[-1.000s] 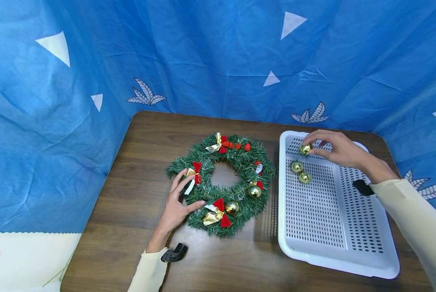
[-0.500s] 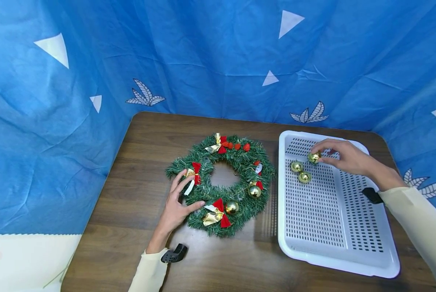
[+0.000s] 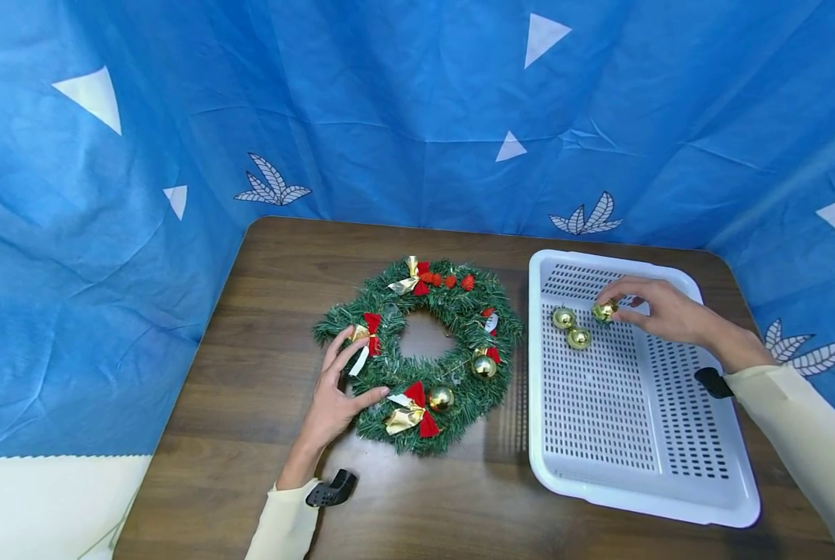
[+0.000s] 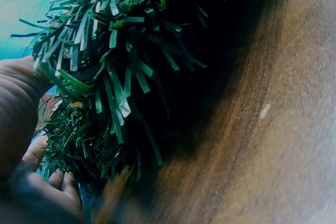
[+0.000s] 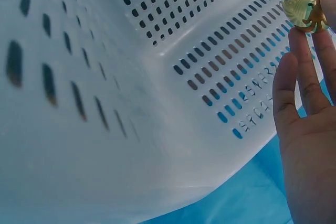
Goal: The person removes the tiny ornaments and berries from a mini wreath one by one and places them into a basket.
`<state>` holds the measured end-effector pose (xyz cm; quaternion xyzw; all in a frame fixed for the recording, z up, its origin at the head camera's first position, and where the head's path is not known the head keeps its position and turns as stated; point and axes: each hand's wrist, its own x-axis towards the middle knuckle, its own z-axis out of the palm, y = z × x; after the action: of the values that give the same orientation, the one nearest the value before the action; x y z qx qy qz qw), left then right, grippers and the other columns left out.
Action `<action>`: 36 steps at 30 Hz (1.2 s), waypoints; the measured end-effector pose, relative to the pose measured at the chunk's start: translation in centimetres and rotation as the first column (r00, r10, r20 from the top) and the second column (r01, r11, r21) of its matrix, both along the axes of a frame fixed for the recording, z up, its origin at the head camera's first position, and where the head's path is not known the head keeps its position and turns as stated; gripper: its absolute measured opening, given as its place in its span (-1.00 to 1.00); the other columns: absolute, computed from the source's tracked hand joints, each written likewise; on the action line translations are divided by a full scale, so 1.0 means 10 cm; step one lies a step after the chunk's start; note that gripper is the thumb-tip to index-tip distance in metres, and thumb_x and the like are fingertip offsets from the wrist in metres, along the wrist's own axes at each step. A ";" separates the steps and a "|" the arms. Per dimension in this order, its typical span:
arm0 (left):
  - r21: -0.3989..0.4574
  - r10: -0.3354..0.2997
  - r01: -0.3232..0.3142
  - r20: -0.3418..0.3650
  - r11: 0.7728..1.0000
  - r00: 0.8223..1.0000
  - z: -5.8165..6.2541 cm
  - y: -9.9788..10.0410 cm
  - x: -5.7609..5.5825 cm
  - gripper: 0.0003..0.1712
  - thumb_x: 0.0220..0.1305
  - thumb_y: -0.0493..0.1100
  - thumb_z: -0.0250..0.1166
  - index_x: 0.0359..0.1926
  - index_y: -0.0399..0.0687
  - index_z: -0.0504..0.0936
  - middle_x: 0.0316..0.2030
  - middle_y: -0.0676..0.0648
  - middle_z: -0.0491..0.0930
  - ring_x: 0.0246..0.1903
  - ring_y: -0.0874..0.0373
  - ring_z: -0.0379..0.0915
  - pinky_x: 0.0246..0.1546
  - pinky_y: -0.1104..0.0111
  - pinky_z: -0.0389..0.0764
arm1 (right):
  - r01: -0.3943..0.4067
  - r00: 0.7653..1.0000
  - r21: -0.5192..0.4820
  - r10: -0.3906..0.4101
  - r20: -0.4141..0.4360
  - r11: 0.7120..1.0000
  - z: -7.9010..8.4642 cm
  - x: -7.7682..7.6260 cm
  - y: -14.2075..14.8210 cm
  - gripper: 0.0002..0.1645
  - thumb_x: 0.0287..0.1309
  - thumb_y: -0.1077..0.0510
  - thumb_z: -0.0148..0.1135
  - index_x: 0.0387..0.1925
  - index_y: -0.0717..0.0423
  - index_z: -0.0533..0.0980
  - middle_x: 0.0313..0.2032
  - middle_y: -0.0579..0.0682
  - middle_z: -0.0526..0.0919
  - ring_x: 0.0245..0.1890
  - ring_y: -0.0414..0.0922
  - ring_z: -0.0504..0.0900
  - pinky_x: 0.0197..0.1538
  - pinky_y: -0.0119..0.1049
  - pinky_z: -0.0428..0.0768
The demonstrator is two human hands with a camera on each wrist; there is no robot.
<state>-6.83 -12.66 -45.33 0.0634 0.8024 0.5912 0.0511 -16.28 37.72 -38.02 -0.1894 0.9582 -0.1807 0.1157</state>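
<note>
A green Christmas wreath (image 3: 417,373) with red and gold bows lies on the wooden table. My left hand (image 3: 329,408) holds its left side, fingers by one bow (image 3: 372,333), thumb by the lower bow (image 3: 415,411). Two gold balls sit on the wreath's lower right part. Above the white basket (image 3: 550,467), my right hand (image 3: 669,313) pinches a gold Christmas ball (image 3: 604,311) between thumb and fingertips. The right wrist view shows green strands at the top of this ball (image 5: 304,9). Left of it, two more gold balls (image 3: 579,338) lie together on the basket floor.
The perforated basket has raised walls and stands at the table's right side. Blue cloth (image 3: 389,117) with white triangles hangs behind and beside the table (image 3: 207,435). A black wrist device (image 3: 331,488) is on the left wrist, another (image 3: 713,383) on the right.
My right hand has moved right and toward me with the gold ball, over the basket. My left hand stays in place on the wreath. The head view has shifted slightly.
</note>
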 end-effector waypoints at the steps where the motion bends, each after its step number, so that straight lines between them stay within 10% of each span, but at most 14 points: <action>1: 0.000 0.001 -0.001 0.001 1.000 1.000 0.00 0.00 0.00 -0.15 -0.05 -0.18 0.49 0.31 0.00 0.35 0.45 -0.03 -0.06 0.45 -0.01 -0.25 0.28 -0.23 -0.03 | 0.002 1.000 0.003 -0.002 0.002 1.000 0.00 0.00 0.01 -0.59 0.00 0.25 0.37 -0.08 -0.13 0.58 -0.07 -0.17 0.62 -0.05 -0.16 0.52 -0.12 -0.12 0.57; 16: -0.021 0.011 -0.012 -0.027 1.000 1.000 -0.33 -0.04 -0.04 -0.12 -0.09 -0.03 0.52 0.30 0.30 0.34 0.44 0.22 -0.07 0.45 0.15 -0.25 0.29 -0.19 -0.01 | 0.012 1.000 0.011 -0.012 0.023 1.000 0.00 0.03 0.05 -0.59 -0.02 0.30 0.37 -0.08 -0.07 0.59 -0.02 -0.08 0.62 0.03 -0.08 0.50 -0.10 -0.03 0.57; 36: -0.029 0.007 -0.008 -0.028 1.000 1.000 -0.35 -0.05 -0.05 -0.13 -0.08 0.01 0.51 0.30 0.33 0.34 0.44 0.24 -0.07 0.45 0.16 -0.25 0.29 -0.19 0.00 | 0.038 0.999 0.003 -0.038 0.027 0.999 0.02 0.06 -0.01 -0.58 -0.01 0.31 0.36 -0.06 -0.04 0.58 0.00 -0.03 0.60 0.03 -0.04 0.49 -0.07 -0.01 0.54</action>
<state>-7.32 -13.18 -48.79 0.0677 0.8118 0.5786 0.0387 -15.72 37.60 -37.83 -0.1688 0.9601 -0.1842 0.1253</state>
